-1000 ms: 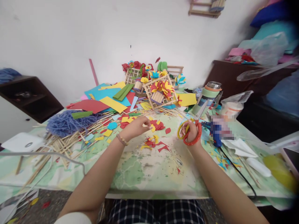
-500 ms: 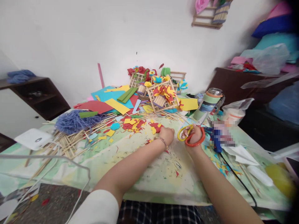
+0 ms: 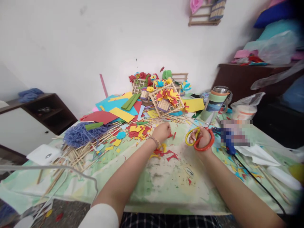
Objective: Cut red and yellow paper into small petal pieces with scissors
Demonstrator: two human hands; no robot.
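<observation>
On my head-camera feed, the right hand (image 3: 204, 138), right of the frame's centre, grips a pair of scissors (image 3: 212, 139) by its yellow and red handle loops, fingers through or around them. The blades point away, toward the upper right, in front of a green bottle (image 3: 215, 104) with an orange neck band. I cannot tell how far the blades are parted.

The left hand (image 3: 162, 131), near the middle of the frame, is turned knuckles up with its fingers curled. The fingertips are hidden from me, so I cannot determine whether they hold anything; a small red paper piece (image 3: 174, 135) appears just beside them, though the view there is soft. Directly left of this hand lies a heap of red and yellow paper cuttings (image 3: 136, 131). Below it, by the wrist, I record further red and yellow scraps (image 3: 171, 155) on the cloth-covered counter (image 3: 166, 193).

At upper centre, a tilted stick frame (image 3: 158, 113) carries red and yellow paper flowers (image 3: 172, 95). Left of centre I note blue-violet yarn (image 3: 80, 134) beside loose sticks (image 3: 98, 139). A blue glue gun (image 3: 229, 145) lies to the right of the scissors, its black cord (image 3: 257, 179) running toward the lower right.
</observation>
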